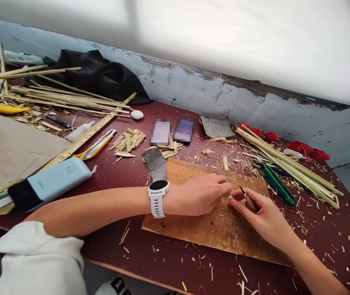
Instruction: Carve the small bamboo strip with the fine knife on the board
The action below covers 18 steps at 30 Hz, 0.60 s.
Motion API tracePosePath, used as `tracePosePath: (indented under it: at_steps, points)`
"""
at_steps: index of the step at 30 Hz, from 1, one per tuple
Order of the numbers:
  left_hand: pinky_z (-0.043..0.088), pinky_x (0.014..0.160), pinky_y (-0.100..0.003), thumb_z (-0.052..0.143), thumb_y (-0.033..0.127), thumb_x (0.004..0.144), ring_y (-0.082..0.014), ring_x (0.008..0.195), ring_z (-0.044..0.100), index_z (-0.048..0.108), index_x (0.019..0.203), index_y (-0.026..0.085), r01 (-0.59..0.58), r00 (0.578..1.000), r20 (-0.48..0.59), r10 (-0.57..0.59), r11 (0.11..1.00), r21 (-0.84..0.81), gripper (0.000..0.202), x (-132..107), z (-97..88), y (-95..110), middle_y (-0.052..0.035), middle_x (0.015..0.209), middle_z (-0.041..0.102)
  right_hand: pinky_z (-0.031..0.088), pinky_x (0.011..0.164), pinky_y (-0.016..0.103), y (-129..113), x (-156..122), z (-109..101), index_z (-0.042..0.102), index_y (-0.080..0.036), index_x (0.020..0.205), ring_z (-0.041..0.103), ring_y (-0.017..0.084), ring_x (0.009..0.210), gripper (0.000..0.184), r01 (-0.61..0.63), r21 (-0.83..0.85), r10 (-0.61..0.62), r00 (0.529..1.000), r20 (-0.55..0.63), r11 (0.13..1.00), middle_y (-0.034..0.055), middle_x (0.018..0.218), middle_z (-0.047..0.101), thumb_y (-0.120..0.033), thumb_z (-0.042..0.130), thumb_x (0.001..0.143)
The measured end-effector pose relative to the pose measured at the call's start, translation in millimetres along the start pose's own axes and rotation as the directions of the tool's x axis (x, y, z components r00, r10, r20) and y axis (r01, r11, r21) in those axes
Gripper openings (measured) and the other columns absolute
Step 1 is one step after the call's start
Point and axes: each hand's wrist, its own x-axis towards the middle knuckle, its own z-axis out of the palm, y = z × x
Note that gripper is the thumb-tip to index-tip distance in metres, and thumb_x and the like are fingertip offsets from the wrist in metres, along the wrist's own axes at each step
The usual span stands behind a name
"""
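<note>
Right of frame centre, the left hand [198, 194] pinches a bamboo sliver [229, 197] lying crosswise, just beside the knife [248, 200] gripped by the right hand [265, 221].

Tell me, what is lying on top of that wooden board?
Both hands rest on the wooden board: the left hand pinches a pale sliver, the right hand holds a thin tool close to it. Fine shavings lie around. The board beneath the hands is covered.

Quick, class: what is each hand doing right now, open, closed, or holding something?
Left hand: closed, pinching a small pale bamboo sliver.
Right hand: closed on a slim brown-handled carving tool.
</note>
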Motion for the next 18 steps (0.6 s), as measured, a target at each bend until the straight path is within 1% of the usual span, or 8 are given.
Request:
tracePosePath:
  at_steps: [2, 5, 8, 10, 12, 15, 17, 18]
  points:
    - [0.048, 0.08, -0.031, 0.061, 0.013, 0.1, -0.0187, 0.095, 0.062, 0.062, 0.101, 0.017, -0.003, 1.0, 0.014, 0.004, 0.998, -0.056, 0.004, 0.1, -0.5, 0.4, -0.0064, 0.108, 0.067, 0.044, 0.061, 0.031, -0.7, -3.5, -0.1, 0.073, -0.025, 0.106, 0.055, 0.019, 0.065, 0.042, -0.003, -0.029, 0.002, 1.0, -0.006, 1.0, 0.0004, 0.075, 0.066, -0.064, 0.065, 0.096]
    - [0.046, 0.078, -0.029, 0.062, 0.011, 0.099, -0.0174, 0.091, 0.062, 0.063, 0.103, 0.017, 0.007, 0.999, 0.042, 0.0, 0.987, -0.16, 0.008, 1.2, -5.0, -1.4, -0.0051, 0.104, 0.069, 0.036, 0.057, 0.031, -1.1, -8.8, 1.4, 0.073, -0.026, 0.11, 0.048, 0.017, 0.063, 0.042, -0.001, -0.036, 0.0, 1.0, -0.029, 0.999, -0.0006, 0.071, 0.059, -0.064, 0.062, 0.098]
    - [0.044, 0.077, -0.03, 0.062, 0.006, 0.095, -0.0176, 0.088, 0.062, 0.066, 0.103, 0.016, 0.115, 0.992, 0.079, -0.099, 0.967, -0.229, 0.014, 2.9, -14.5, -8.3, -0.0051, 0.098, 0.072, 0.03, 0.055, 0.031, -0.5, -10.7, 3.9, 0.072, -0.026, 0.107, 0.038, 0.016, 0.06, 0.041, -0.02, -0.005, 0.019, 0.999, -0.035, 1.0, -0.0028, 0.065, 0.047, -0.064, 0.059, 0.099]
    - [0.044, 0.076, -0.029, 0.064, 0.007, 0.094, -0.0158, 0.085, 0.062, 0.069, 0.097, 0.017, 0.143, 0.987, 0.113, -0.116, 0.954, -0.264, 0.011, 3.4, -21.4, -14.9, -0.0033, 0.094, 0.073, 0.029, 0.055, 0.032, 0.5, -9.5, 5.4, 0.072, -0.026, 0.104, 0.037, 0.016, 0.06, 0.04, -0.023, 0.009, 0.024, 0.999, -0.046, 1.0, -0.0031, 0.064, 0.044, -0.064, 0.059, 0.1]
    - [0.043, 0.069, -0.027, 0.066, 0.013, 0.095, -0.0141, 0.078, 0.062, 0.069, 0.095, 0.017, 0.175, 0.979, 0.154, -0.134, 0.94, -0.294, 0.005, 3.1, -26.4, -20.6, -0.002, 0.091, 0.073, 0.029, 0.055, 0.032, 1.7, -7.6, 6.7, 0.071, -0.026, 0.104, 0.037, 0.016, 0.06, 0.04, -0.023, 0.014, 0.024, 0.998, -0.059, 1.0, -0.0032, 0.064, 0.044, -0.065, 0.059, 0.099]
    - [0.043, 0.065, -0.025, 0.067, 0.017, 0.095, -0.0131, 0.077, 0.063, 0.068, 0.098, 0.017, 0.214, 0.968, 0.195, -0.156, 0.919, -0.331, 0.004, 2.2, -27.8, -23.6, -0.0016, 0.093, 0.074, 0.029, 0.053, 0.031, 2.5, -6.4, 8.7, 0.071, -0.027, 0.108, 0.038, 0.016, 0.058, 0.041, -0.038, 0.016, 0.039, 0.995, -0.088, 0.999, -0.0037, 0.063, 0.043, -0.065, 0.06, 0.099]
    - [0.042, 0.062, -0.024, 0.066, 0.016, 0.094, -0.0127, 0.075, 0.063, 0.065, 0.097, 0.017, 0.239, 0.961, 0.221, -0.169, 0.907, -0.346, 0.004, 2.4, -25.8, -22.2, -0.0011, 0.089, 0.073, 0.037, 0.055, 0.031, 1.8, -8.4, 10.3, 0.07, -0.027, 0.117, 0.049, 0.018, 0.062, 0.042, -0.03, 0.014, 0.032, 0.994, -0.105, 0.999, -0.0014, 0.068, 0.055, -0.063, 0.058, 0.101]
    - [0.042, 0.061, -0.024, 0.067, 0.016, 0.093, -0.0127, 0.073, 0.063, 0.064, 0.096, 0.017, 0.252, 0.956, 0.235, -0.175, 0.902, -0.351, 0.003, 2.8, -24.8, -21.4, -0.0008, 0.087, 0.073, 0.044, 0.059, 0.031, 1.0, -10.2, 11.1, 0.069, -0.027, 0.125, 0.058, 0.02, 0.07, 0.043, -0.007, 0.004, 0.008, 0.993, -0.114, 1.0, 0.0013, 0.077, 0.064, -0.061, 0.055, 0.103]
